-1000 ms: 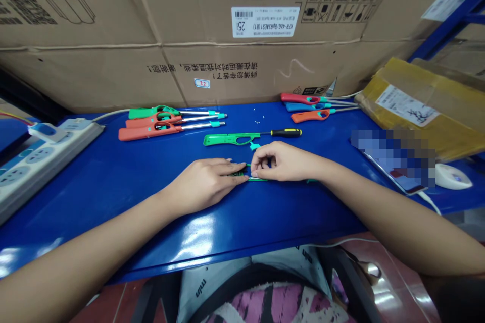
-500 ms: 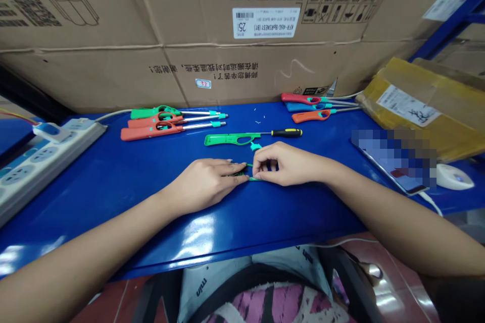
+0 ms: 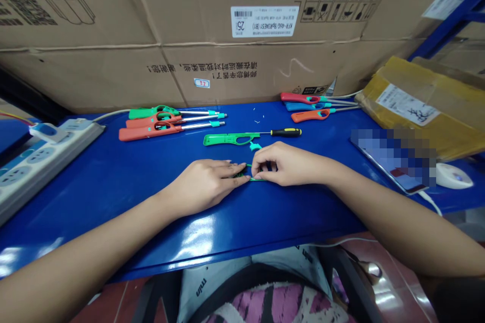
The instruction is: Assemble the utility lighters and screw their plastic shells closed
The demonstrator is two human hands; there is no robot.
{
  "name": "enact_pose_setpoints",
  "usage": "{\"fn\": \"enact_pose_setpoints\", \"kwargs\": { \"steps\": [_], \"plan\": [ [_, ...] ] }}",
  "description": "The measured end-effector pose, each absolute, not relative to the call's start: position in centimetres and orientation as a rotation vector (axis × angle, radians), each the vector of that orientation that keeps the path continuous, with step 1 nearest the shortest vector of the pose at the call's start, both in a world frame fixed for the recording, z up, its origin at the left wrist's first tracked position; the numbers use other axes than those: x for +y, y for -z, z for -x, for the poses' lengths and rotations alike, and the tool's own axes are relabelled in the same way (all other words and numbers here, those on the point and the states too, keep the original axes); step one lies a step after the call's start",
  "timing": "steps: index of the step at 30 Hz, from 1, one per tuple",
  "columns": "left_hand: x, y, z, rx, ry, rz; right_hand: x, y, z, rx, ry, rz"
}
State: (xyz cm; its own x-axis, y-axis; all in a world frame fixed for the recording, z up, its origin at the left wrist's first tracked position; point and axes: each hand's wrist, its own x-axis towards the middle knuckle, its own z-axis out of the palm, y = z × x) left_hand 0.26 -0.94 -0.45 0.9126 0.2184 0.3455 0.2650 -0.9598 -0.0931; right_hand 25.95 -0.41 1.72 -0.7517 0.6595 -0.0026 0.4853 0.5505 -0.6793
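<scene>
A printed cardboard carton (image 3: 189, 5) stands along the back of the blue tabletop (image 3: 125, 176); a white power strip (image 3: 41, 161) with a plug (image 3: 47, 132) in it lies at the left, a yellow-wrapped parcel (image 3: 449, 121), a smartphone (image 3: 394, 164) and a rounded white device (image 3: 452, 176) at the right

The blue counter (image 3: 132, 166) bears three stick lighters (image 3: 146, 133) at left and three handled lighters (image 3: 301, 117) at right. Near mid-counter lie a green half-shell (image 3: 220, 140) and a screwdriver (image 3: 290, 132). A power strip (image 3: 38, 166) occupies the left end.
</scene>
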Motion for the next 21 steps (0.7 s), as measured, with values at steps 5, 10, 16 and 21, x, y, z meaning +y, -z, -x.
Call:
{"fn": "enact_pose_setpoints", "kwargs": {
  "steps": [5, 10, 16, 21],
  "plan": [
    [-0.7, 0.7, -0.2, -0.343, 0.583, 2.935, -0.5, -1.5, -25.7, -2.414, -1.147, 1.003],
    [-0.6, 0.9, -0.1, -0.319, 0.672, 2.939, -0.4, -1.5, -25.7, -2.380, -1.212, 1.064],
    [-0.9, 0.8, -0.3, -0.298, 0.664, 2.921, 0.0, -1.1, -25.5, -2.316, -1.269, 1.101],
    [-1.3, 0.8, -0.7, -0.496, 0.757, 3.059, -0.1, -0.6, -25.6, -2.313, -1.166, 1.127]
  ]
}}
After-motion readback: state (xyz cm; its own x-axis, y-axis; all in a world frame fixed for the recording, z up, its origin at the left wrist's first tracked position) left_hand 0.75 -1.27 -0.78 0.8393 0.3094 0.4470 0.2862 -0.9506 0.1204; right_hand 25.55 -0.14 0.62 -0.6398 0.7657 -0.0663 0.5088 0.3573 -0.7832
